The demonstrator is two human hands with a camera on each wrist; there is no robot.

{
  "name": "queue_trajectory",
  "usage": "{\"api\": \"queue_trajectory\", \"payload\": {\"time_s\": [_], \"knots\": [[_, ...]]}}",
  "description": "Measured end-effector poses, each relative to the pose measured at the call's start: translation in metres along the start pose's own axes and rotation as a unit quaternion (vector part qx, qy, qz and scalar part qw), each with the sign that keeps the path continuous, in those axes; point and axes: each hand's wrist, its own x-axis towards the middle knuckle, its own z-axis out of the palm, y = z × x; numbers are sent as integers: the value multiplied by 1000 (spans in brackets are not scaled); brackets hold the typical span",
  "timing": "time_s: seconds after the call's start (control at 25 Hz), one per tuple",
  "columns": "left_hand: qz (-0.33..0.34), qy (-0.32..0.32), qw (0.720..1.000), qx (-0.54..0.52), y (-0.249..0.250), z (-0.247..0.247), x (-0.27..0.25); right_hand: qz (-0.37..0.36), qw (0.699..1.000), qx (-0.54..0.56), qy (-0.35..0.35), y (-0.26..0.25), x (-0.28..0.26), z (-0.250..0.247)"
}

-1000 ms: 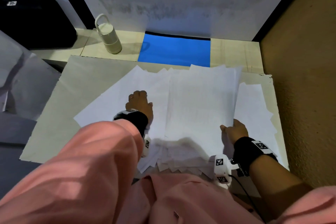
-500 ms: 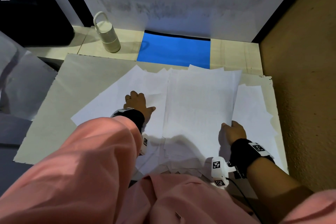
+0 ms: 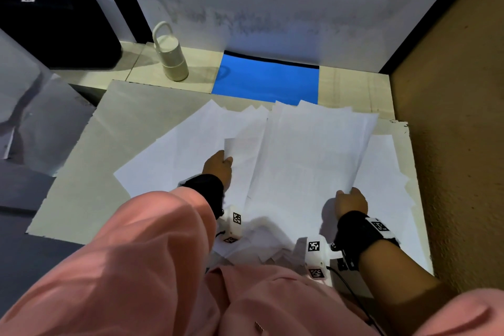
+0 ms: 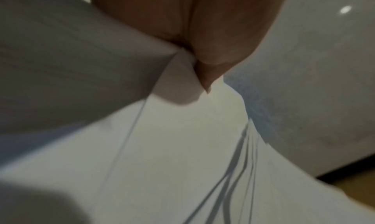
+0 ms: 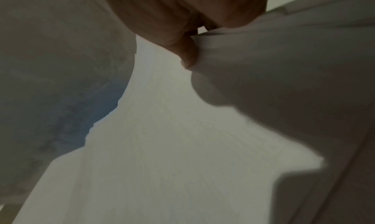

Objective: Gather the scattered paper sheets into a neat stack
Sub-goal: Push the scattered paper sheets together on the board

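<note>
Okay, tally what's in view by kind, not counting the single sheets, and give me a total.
Hands: 2, left hand and right hand, each gripping paper
Batches of white paper sheets: 1, sheets overlap too much to count
Bottles with a loop handle: 1
Blue mats: 1
Black bags: 1
Total: 6

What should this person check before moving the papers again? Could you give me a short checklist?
1. Left hand has hold of a sheet: ok, it pinches a lifted corner.
2. Right hand holds the big bundle: ok, gripped at its near right edge.
3. Bundle edges lined up: not ok, the far edges fan out.
4. All loose sheets gathered: not ok, several lie around.
5. Bottle out of the way: ok, it stands apart.
</note>
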Motion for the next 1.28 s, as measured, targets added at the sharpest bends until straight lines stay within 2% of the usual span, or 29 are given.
{"api": "queue_trajectory", "payload": {"time_s": [0.08,0.16,0.24,0.32,0.4,0.48,0.56,0.6,0.68,0.76,0.84,0.96,1.04,1.12,1.24,1.28], "knots": [[-23,39,998,-51,-5,-6,-3,13,1000,-23,-6,2,-3,-5],[-60,74,991,-96,-13,-11,-10,16,998,-45,-45,0,-5,-11],[-93,71,988,-96,-20,-11,-17,-2,996,-51,-76,-5,-5,-13],[-88,18,994,-63,-24,-5,-20,-10,996,-40,-73,-9,-4,-8],[-48,-40,998,-8,-27,-3,-18,-26,998,-22,-54,-8,-4,-2],[-32,-86,995,30,-28,-12,-16,-36,998,42,-42,-5,-1,1],[-15,-117,990,79,-27,-23,-17,-52,994,75,-63,-1,1,3],[-1,-115,988,107,-26,-26,-17,-52,992,85,-75,0,4,5],[21,-66,992,108,-22,-27,-20,-62,989,90,-97,-2,4,6],[21,7,1000,11,-15,-24,-20,-90,990,53,-94,-6,6,2],[21,36,998,-41,-11,-19,-17,-124,989,15,-78,-9,8,-7],[26,7,994,110,-7,-15,-16,-155,986,-22,-56,-10,13,-17],[13,-18,988,154,0,-18,-18,-150,988,-16,-37,-9,14,-21],[-14,-88,980,180,5,-22,-20,-158,987,-22,-22,-11,14,-25],[-21,-240,931,274,11,-26,-29,-185,981,-59,0,-14,18,-32],[-25,-269,917,293,14,-27,-32,-184,981,-66,-1,-16,20,-33]]}}
